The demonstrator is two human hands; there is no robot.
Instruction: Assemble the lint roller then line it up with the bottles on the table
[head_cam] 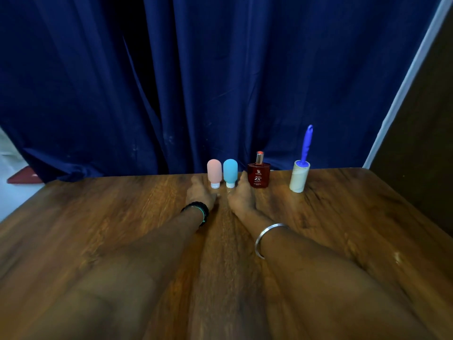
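The lint roller (299, 176) stands upright near the table's far edge, its pale roll at the bottom and its blue handle pointing up. To its left stand a dark red perfume bottle (258, 175), a blue squeeze bottle (230, 173) and a pink squeeze bottle (214, 173), all in one row. My left hand (199, 193) lies flat on the table just in front of the pink bottle, holding nothing. My right hand (241, 192) rests flat between the blue bottle and the perfume bottle, its fingertips close to them, holding nothing.
The wooden table (122, 229) fills the lower view, and a dark blue curtain (196, 82) hangs right behind its far edge. A dark red object (22, 177) lies off the table at the left. A dark panel (421, 143) stands at the right.
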